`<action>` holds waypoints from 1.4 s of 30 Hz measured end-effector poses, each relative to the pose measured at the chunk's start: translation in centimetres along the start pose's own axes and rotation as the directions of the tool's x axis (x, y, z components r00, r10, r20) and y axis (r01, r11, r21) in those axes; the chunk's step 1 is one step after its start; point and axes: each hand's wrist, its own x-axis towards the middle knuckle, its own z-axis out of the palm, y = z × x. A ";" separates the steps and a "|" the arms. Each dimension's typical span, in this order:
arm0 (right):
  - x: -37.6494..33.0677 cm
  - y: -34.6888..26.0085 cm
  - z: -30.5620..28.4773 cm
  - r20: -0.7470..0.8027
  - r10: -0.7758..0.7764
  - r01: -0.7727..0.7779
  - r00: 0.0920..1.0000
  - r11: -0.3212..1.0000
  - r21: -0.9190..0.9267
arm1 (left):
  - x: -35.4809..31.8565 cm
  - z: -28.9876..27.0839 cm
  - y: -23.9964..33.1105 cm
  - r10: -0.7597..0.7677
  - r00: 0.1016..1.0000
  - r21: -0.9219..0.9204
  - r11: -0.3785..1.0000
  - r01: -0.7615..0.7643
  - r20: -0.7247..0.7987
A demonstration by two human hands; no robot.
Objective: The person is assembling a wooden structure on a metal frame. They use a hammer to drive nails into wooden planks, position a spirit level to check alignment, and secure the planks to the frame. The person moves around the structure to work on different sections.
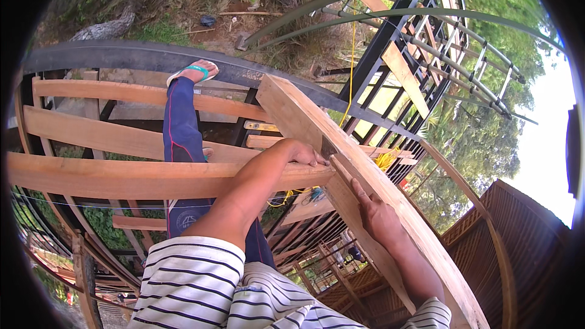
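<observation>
A long horizontal wooden beam [122,176] runs in from the left and meets a thick slanting timber [298,113] in front of me. My left hand [304,153] is closed over the top of the horizontal beam near that joint, fingers bent and fingertips close to the slanting timber. A dark patch shows beside those fingertips; I cannot tell what it is. Against the slanting timber's near side lies a thin wooden strip [343,172]. My right hand [379,214] grips its lower end, index finger stretched along it and the other fingers curled, partly hidden.
One sandalled foot [195,72] stands on a curved black beam [134,55]. A yellow spirit level [261,126] lies beyond my left hand. Yellow rope [387,158] is bundled past the slanting timber. Open gaps between planks show ground far below. A brown corrugated roof [487,244] is at right.
</observation>
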 end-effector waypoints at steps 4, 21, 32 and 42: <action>-0.6 -0.2 -0.7 0.080 0.064 -0.073 0.995 0.990 0.120 | 1.4 0.6 -1.5 0.076 0.995 0.192 0.979 -0.063 -0.061; 1.4 -1.8 -3.8 -0.504 0.021 0.198 0.864 0.905 0.377 | -14.9 10.0 1.1 -0.038 0.585 0.411 0.675 0.613 -0.810; 2.0 -3.2 -8.1 -0.199 -0.036 0.098 0.979 0.945 0.311 | -13.7 10.8 -0.1 0.025 0.508 0.414 0.613 0.673 -0.861; 1.6 -1.0 -4.1 -0.231 -0.004 0.079 0.973 0.945 0.317 | -13.7 11.3 0.1 0.041 0.466 0.399 0.587 0.705 -0.884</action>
